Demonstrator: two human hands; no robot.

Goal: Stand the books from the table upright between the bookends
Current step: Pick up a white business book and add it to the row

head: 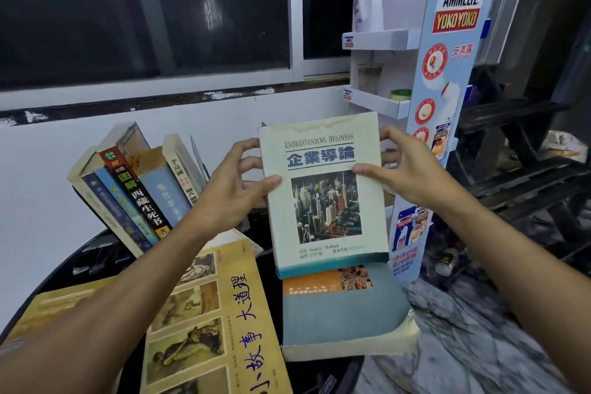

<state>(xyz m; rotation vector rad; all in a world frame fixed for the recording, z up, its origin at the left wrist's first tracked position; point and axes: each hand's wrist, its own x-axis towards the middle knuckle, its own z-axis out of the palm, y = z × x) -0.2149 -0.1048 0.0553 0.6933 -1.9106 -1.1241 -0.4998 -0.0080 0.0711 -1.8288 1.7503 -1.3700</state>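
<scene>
Two forearms stretch over a yellow book [217, 313] lying flat on the near table [96, 259]. The left hand [233, 189] and right hand [406, 176], fingers curled, grip a pale business book [323, 201] by its side edges, upright over a flat teal book [339, 313]. Leaning books [137, 189] stand far left.

We lose the fingertips of the left hand [233, 189] and right hand [407, 171] behind the held book [323, 195]; it also covers the top of the teal book [339, 320], and the bottom edge cuts the yellow book [220, 323].

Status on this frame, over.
Left hand, right hand grip the pale book, held up. Standing row leans. Yellow book, teal book lie flat.
</scene>
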